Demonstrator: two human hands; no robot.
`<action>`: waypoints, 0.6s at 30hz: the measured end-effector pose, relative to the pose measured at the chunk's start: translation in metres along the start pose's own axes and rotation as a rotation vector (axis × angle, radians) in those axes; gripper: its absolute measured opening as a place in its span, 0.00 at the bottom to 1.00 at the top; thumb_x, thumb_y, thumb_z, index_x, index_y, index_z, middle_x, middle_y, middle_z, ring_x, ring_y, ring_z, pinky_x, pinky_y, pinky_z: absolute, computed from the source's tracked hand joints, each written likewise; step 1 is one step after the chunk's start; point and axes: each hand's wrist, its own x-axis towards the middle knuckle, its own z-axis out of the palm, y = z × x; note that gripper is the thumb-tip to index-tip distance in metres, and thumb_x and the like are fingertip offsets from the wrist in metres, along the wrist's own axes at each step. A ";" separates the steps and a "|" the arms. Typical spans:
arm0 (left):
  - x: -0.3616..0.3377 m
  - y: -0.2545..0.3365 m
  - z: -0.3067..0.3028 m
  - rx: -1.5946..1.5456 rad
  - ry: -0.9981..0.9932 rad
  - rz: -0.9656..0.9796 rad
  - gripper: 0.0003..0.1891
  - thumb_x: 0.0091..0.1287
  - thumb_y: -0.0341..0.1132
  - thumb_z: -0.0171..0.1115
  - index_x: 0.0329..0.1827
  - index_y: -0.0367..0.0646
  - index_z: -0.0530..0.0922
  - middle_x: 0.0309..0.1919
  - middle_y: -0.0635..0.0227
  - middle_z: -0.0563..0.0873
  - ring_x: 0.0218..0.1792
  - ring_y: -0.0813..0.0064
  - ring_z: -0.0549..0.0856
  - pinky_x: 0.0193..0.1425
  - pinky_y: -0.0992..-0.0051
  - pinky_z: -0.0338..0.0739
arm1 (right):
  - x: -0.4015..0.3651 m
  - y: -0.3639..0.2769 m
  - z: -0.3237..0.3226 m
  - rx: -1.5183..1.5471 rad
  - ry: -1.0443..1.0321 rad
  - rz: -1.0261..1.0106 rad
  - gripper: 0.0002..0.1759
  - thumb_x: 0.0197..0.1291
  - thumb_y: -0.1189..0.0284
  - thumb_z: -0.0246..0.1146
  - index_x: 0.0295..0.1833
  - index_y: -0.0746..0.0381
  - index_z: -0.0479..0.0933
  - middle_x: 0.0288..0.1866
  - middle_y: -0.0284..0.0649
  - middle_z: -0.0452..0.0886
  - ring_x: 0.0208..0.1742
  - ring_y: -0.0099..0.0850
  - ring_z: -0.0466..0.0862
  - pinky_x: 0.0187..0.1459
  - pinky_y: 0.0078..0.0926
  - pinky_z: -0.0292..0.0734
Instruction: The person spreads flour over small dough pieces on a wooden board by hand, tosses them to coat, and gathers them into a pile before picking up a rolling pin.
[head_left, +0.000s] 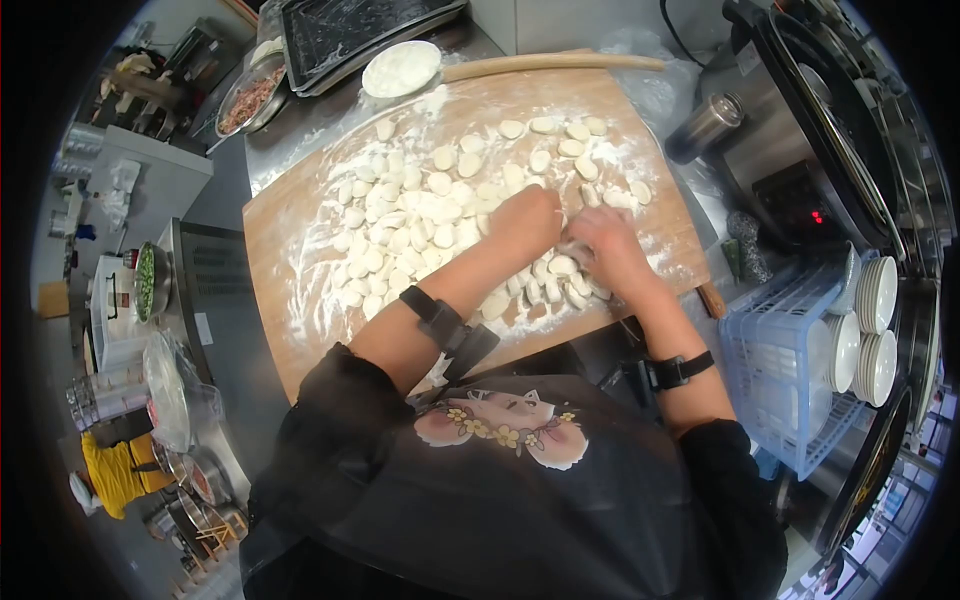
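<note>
Many small floured dough pieces (435,210) cover the middle of a wooden board (275,240). My left hand (530,220) is curled into a closed shape above them, and its fingertips are hidden from my view. Right beside it, my right hand (608,245) has its fingers bent down among the dough pieces. What either hand holds, if anything, is too covered to make out. Close under both hands lie several dough pieces (560,266), some flattened, some standing on edge. White flour is dusted over the board around them.
A rolling pin (550,64) lies along the board's far edge by a plate of flour (402,68). Behind are a black tray (350,35) and a bowl of meat filling (250,100). To the right stand a steel cooker (800,150) and a blue crate (790,370) beside white plates (875,330).
</note>
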 end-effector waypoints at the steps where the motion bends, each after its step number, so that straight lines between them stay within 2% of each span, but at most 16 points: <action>1: 0.001 -0.001 0.002 0.009 0.082 -0.026 0.10 0.64 0.37 0.60 0.40 0.42 0.84 0.37 0.53 0.86 0.41 0.51 0.85 0.45 0.57 0.78 | 0.001 0.000 -0.003 0.001 0.000 -0.003 0.11 0.50 0.72 0.72 0.38 0.53 0.79 0.40 0.32 0.79 0.49 0.37 0.78 0.54 0.40 0.65; 2: 0.003 -0.003 0.004 0.018 0.162 -0.052 0.09 0.64 0.36 0.60 0.39 0.41 0.83 0.36 0.53 0.86 0.40 0.51 0.86 0.44 0.57 0.79 | 0.000 0.001 -0.007 0.026 -0.019 -0.045 0.09 0.51 0.72 0.71 0.38 0.53 0.79 0.40 0.32 0.80 0.49 0.37 0.78 0.54 0.39 0.65; 4: 0.003 -0.003 -0.004 -0.013 0.153 -0.042 0.09 0.65 0.35 0.59 0.41 0.41 0.83 0.35 0.53 0.86 0.39 0.51 0.86 0.43 0.56 0.79 | -0.003 0.007 -0.011 0.048 -0.040 -0.084 0.07 0.53 0.72 0.70 0.37 0.53 0.80 0.39 0.33 0.81 0.48 0.37 0.79 0.53 0.39 0.66; 6: 0.003 -0.002 -0.007 -0.047 0.142 -0.034 0.09 0.66 0.35 0.59 0.42 0.41 0.82 0.34 0.53 0.87 0.38 0.51 0.86 0.42 0.56 0.79 | -0.003 0.015 -0.010 0.091 0.082 0.164 0.06 0.56 0.71 0.67 0.40 0.52 0.82 0.39 0.35 0.82 0.47 0.38 0.80 0.53 0.39 0.67; 7: 0.003 -0.001 -0.008 0.028 0.125 -0.018 0.09 0.67 0.34 0.58 0.45 0.41 0.82 0.33 0.53 0.87 0.38 0.51 0.86 0.41 0.56 0.79 | -0.002 0.015 -0.010 0.091 0.079 0.164 0.06 0.56 0.71 0.67 0.40 0.52 0.82 0.39 0.35 0.82 0.47 0.38 0.80 0.53 0.39 0.67; 9: 0.003 -0.004 -0.011 0.105 0.106 -0.002 0.10 0.68 0.34 0.57 0.47 0.41 0.82 0.32 0.54 0.88 0.37 0.52 0.87 0.40 0.56 0.80 | 0.001 0.012 -0.011 -0.168 0.263 0.231 0.10 0.55 0.77 0.66 0.44 0.57 0.83 0.38 0.42 0.84 0.46 0.45 0.81 0.50 0.41 0.72; 12: 0.001 -0.002 -0.017 0.102 0.145 -0.010 0.11 0.64 0.28 0.56 0.48 0.39 0.81 0.32 0.53 0.87 0.37 0.50 0.87 0.41 0.55 0.79 | 0.000 0.011 -0.009 -0.241 0.289 0.333 0.09 0.58 0.75 0.66 0.46 0.58 0.82 0.41 0.44 0.83 0.47 0.46 0.81 0.49 0.43 0.72; 13: 0.001 0.004 -0.024 0.102 0.075 -0.066 0.12 0.64 0.28 0.56 0.50 0.39 0.81 0.36 0.53 0.87 0.41 0.51 0.86 0.45 0.55 0.79 | 0.000 0.009 -0.010 -0.241 0.289 0.333 0.09 0.58 0.75 0.66 0.46 0.58 0.82 0.41 0.44 0.83 0.47 0.46 0.81 0.49 0.43 0.72; 14: 0.000 0.008 -0.029 0.103 0.007 -0.123 0.14 0.64 0.27 0.56 0.52 0.38 0.80 0.41 0.52 0.87 0.45 0.52 0.86 0.48 0.56 0.79 | 0.001 0.004 -0.010 -0.209 0.264 0.313 0.11 0.59 0.72 0.65 0.49 0.55 0.82 0.48 0.41 0.83 0.54 0.44 0.79 0.56 0.44 0.69; 15: -0.002 0.000 -0.023 0.105 0.009 -0.130 0.14 0.64 0.27 0.56 0.52 0.38 0.80 0.41 0.52 0.87 0.45 0.52 0.86 0.48 0.56 0.79 | 0.002 -0.002 -0.009 -0.172 0.236 0.288 0.13 0.60 0.69 0.65 0.52 0.53 0.82 0.56 0.39 0.83 0.61 0.42 0.78 0.63 0.46 0.65; 16: -0.006 -0.010 -0.012 0.137 0.210 0.164 0.15 0.67 0.29 0.56 0.55 0.39 0.80 0.46 0.51 0.86 0.50 0.52 0.84 0.53 0.57 0.78 | -0.003 -0.003 -0.006 -0.166 0.233 0.287 0.13 0.60 0.69 0.65 0.52 0.53 0.82 0.56 0.39 0.83 0.61 0.42 0.78 0.63 0.46 0.65; 17: -0.008 -0.021 -0.001 0.167 0.408 0.461 0.16 0.69 0.32 0.55 0.58 0.40 0.80 0.52 0.49 0.84 0.54 0.51 0.83 0.58 0.59 0.77 | -0.011 -0.001 -0.001 -0.131 0.094 0.155 0.16 0.60 0.69 0.65 0.54 0.52 0.82 0.62 0.39 0.80 0.66 0.43 0.74 0.68 0.48 0.61; 18: -0.013 -0.023 -0.003 0.169 0.409 0.459 0.16 0.69 0.32 0.55 0.58 0.40 0.80 0.52 0.49 0.84 0.54 0.51 0.83 0.58 0.59 0.77 | -0.017 0.001 -0.001 -0.097 -0.043 0.021 0.18 0.60 0.68 0.65 0.57 0.52 0.81 0.68 0.40 0.76 0.72 0.45 0.71 0.72 0.51 0.57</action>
